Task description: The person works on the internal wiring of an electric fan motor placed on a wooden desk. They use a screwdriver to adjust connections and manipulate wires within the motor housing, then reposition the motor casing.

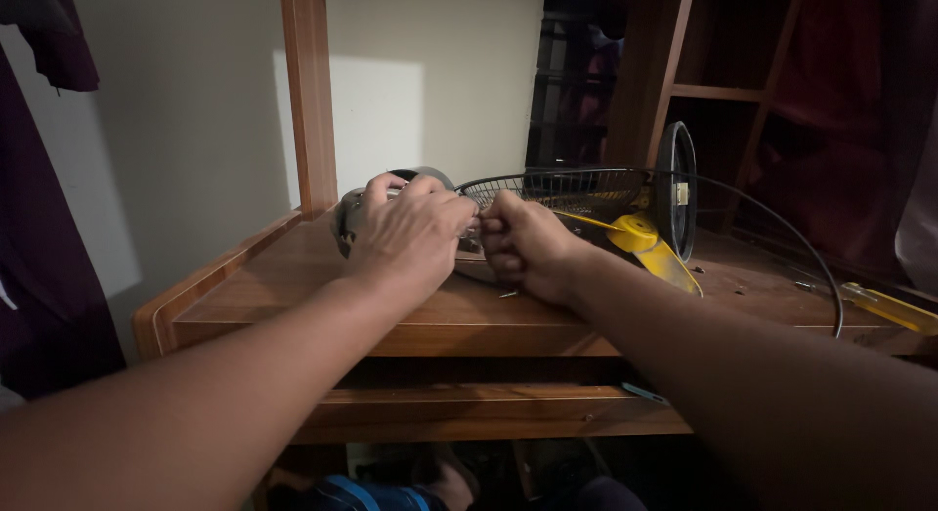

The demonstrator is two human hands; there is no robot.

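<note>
A: Far left first?

B: Pale wall (176, 130), then an upright brown wooden post (311, 91) rising from the far left corner of the brown wooden shelf top (293, 276).

A: And the left hand (410, 233)?

B: Draped over a rounded grey metal fan motor housing (352, 218), fingers curled closed around its top and far side. Resting on the shelf top, left of middle, mostly hidden under the palm.

A: Right hand (523, 247)?

B: Just right of the left, almost touching it. Balled into a tight fist, thumb side toward the housing. Probably pinching something small at the motor's front, but hidden by the knuckles; cannot tell what.

A: Handling, as a guess?

B: Dense and heavy for its size, stiff, smooth-skinned, so liable to roll or slip. Best held as now, palm over the dome, weight left on the wood.

A: Further right?

B: Black wire-mesh fan guard (557, 189) lying behind the fist, light and easily bent. Then a yellow plastic fan blade (650, 247), a black round disc (676, 189) standing on edge, a black wire ring (791, 237) arcing to the near right, and a yellow-handled tool (894, 309) at the far right edge.
</note>
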